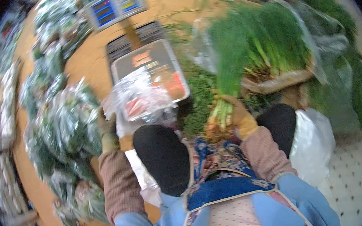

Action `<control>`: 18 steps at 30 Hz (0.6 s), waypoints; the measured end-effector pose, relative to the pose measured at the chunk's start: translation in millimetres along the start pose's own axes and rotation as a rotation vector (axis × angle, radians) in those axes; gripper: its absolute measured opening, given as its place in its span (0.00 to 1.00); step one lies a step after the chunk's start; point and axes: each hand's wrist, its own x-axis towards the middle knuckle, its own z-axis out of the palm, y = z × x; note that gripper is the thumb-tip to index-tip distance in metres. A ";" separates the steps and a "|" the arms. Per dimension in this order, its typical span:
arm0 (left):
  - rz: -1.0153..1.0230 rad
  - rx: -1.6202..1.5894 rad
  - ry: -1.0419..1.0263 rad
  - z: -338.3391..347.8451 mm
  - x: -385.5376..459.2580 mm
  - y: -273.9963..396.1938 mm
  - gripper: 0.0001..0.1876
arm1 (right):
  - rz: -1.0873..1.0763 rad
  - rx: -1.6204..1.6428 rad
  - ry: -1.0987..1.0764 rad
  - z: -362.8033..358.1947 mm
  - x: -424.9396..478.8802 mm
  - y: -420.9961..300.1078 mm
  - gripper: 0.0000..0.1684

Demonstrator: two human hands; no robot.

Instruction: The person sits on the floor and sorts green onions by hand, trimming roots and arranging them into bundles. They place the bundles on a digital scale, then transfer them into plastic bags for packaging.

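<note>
In my gloved right hand is a bunch of feathery greens that look like dill. I grip it low on the stems, so its brown roots hang over my lap and the tops point away. My gloved left hand is at the left edge of the scale pan, against a crumpled clear plastic bag. Blur hides whether its fingers close on the bag, which lies over the near part of the pan. The scale's display stands on a post behind.
Bagged greens are heaped along the left. At the right, an open plastic-lined container holds more upright feathery greens, beside further bagged greens. Loose green trimmings lie between scale and container. A white plastic bag hangs near my right knee.
</note>
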 end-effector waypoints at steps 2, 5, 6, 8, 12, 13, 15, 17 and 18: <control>-0.141 0.342 -0.039 -54.2 29.0 -80.0 0.47 | 0.044 0.017 -0.013 9.1 11.3 5.9 0.26; -0.244 0.813 0.070 -38.8 20.6 -124.3 0.60 | 0.016 0.048 -0.079 4.2 27.7 4.1 0.27; -0.289 0.753 0.053 -35.6 22.1 -130.9 0.62 | -0.013 0.046 -0.076 8.3 30.3 3.7 0.27; -0.368 0.636 0.015 -33.8 30.4 -139.9 0.66 | 0.026 0.086 -0.134 17.1 37.6 2.2 0.27; -0.160 0.008 -0.066 -12.9 38.7 -190.4 0.43 | 0.046 0.068 -0.136 31.2 50.7 4.6 0.25; -0.111 -0.083 -0.075 -7.0 38.4 -190.1 0.34 | 0.041 0.066 -0.142 36.2 54.3 4.5 0.24; -0.314 0.029 -0.007 -1.3 53.6 -178.8 0.19 | 0.033 0.062 -0.155 46.3 63.2 7.8 0.22; -0.125 -0.051 0.068 13.0 61.6 -120.6 0.09 | -0.037 -0.011 -0.073 55.2 72.6 7.6 0.21; -0.070 -0.063 0.065 14.3 61.8 -76.4 0.09 | -0.057 -0.031 -0.103 69.4 78.8 7.4 0.24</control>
